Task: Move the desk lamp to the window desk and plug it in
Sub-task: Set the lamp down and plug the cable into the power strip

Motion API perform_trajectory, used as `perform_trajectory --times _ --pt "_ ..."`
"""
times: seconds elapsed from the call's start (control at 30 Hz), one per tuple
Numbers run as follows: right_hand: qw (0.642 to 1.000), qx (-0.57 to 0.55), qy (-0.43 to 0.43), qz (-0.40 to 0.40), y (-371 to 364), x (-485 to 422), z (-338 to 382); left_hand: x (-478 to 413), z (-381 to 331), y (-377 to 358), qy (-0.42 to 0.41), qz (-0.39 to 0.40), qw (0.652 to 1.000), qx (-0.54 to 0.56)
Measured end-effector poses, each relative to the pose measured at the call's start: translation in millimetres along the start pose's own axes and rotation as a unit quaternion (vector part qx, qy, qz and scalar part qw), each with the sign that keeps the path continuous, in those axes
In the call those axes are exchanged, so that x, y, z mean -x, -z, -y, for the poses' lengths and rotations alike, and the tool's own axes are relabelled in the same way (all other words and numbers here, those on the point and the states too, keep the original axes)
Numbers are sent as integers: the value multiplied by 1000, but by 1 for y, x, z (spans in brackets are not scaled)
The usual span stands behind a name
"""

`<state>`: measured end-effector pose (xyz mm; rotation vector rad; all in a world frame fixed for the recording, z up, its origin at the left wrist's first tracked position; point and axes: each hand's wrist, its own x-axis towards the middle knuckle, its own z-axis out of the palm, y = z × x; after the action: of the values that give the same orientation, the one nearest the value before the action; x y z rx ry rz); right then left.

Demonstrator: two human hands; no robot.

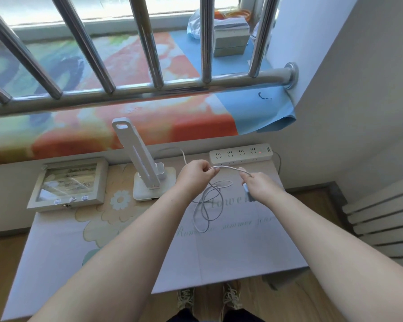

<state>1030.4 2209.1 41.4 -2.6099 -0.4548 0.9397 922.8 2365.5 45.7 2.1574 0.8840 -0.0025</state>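
Lamp on tabletop, cable in both hands

White folding desk lamp [147, 173] upright on pale floral tabletop [219, 256], beside grey picture frame [68, 184]. Left hand [193, 173] fingers pinching thin white braided cable [209, 203]; right hand [261, 187] fingers closed on cable near plug end. Slack looped on tabletop. White power strip [241, 153] at back edge, unplugged.
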Motion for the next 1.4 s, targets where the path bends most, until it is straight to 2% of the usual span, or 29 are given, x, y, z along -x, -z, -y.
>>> perform_trajectory --times 0.07,0.13,0.3,0.57,0.63,0.77,0.9,1.13,1.4 --pt "999 17 -8 -32 8 -1 -3 0 -3 -4 6 19 1000 1" --pt "999 -14 -11 -43 15 -3 -7 -1 -7 -9 -2 33 999 15" --pt "969 -246 -11 2 21 -11 -20 -6 -22 -22 -12 76 996 48" --pt "973 -230 18 23 28 -19 -38 -22 -37 -30 -21 145 988 50" --pt "973 -230 17 0 29 -25 -41 -32 -38 -32 -29 148 989 14" --pt "961 -274 32 -35 29 -38 -45 -54 -35 -38 -28 87 993 -76" --pt "950 -303 40 -65 26 -52 -45 -75 -32 -43 -34 62 988 -139" --pt "937 -332 61 -96 16 -76 -42 -111 -23 -53 -57 88 962 -251" --pt "940 -325 51 -93 7 -86 -45 -132 -10 -64 -68 100 941 -317"
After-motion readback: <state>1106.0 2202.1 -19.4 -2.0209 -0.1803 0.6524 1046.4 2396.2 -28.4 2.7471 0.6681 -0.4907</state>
